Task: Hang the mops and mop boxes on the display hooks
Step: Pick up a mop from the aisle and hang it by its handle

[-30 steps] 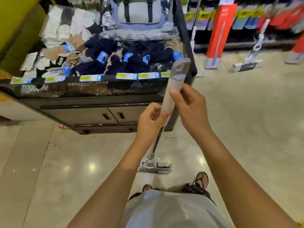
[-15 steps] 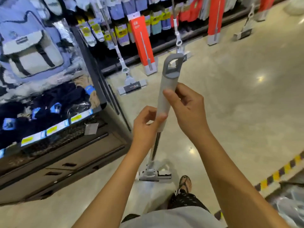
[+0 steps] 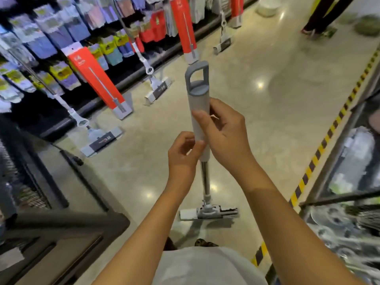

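Note:
I hold a grey mop (image 3: pixel 198 103) upright in front of me, its flat head (image 3: pixel 208 212) near the floor by my feet. My right hand (image 3: pixel 225 133) grips the pale handle below the loop at its top. My left hand (image 3: pixel 183 157) pinches the handle's lower end. Several other mops (image 3: pixel 158 87) lean against the shelving at the left with their heads on the floor. Red mop boxes (image 3: pixel 96 79) stand on the floor between them, tilted against the shelves.
Shelves of hanging packaged goods (image 3: pixel 61 33) run along the left and back. A dark display bin (image 3: pixel 51 227) stands at the lower left. A rack with a yellow-black floor stripe (image 3: pixel 320 149) is on the right. A person's legs (image 3: pixel 322 15) are at the top right.
The view has swung right, from the sock bin to the aisle with mops and red boxes. Both hands have kept their hold on the mop handle.

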### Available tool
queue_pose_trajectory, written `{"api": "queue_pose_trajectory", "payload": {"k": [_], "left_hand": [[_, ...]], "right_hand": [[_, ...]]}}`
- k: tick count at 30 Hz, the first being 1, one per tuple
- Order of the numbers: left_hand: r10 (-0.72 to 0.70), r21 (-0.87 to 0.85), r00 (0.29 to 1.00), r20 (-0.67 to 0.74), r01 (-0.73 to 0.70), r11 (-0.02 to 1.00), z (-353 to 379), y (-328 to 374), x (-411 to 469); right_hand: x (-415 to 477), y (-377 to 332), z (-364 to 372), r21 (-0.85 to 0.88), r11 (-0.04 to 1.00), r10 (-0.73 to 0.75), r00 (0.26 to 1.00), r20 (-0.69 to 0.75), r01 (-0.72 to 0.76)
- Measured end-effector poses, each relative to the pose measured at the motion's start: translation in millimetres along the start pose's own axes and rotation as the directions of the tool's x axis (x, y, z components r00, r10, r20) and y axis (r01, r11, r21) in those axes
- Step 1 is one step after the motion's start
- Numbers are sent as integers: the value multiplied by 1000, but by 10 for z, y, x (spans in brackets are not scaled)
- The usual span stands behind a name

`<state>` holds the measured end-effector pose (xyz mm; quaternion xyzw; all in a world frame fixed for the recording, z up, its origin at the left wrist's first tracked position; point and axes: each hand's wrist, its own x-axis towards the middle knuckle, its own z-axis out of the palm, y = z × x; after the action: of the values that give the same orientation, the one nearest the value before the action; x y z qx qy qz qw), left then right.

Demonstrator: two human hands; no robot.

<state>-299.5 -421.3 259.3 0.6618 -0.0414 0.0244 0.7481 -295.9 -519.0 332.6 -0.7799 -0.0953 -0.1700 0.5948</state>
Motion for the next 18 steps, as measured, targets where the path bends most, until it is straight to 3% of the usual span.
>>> {"api": "queue_pose_trajectory", "payload": {"k": [9,14,18], "left_hand": [[-74,-50,977,202,86,995,765,-339,1195],[-81,-91,927,367,122,988,1056,-406,2036],[-123,-20,868,481,152,988,1380,-419,2745]], "right_hand": [[943,703,-521,-79,990,98,975,-201,-116],[1635,966,-766,-79,981,139,933,-331,-175],[2214,1082,-1029,-106,966,167,883,-439,-235]]}}
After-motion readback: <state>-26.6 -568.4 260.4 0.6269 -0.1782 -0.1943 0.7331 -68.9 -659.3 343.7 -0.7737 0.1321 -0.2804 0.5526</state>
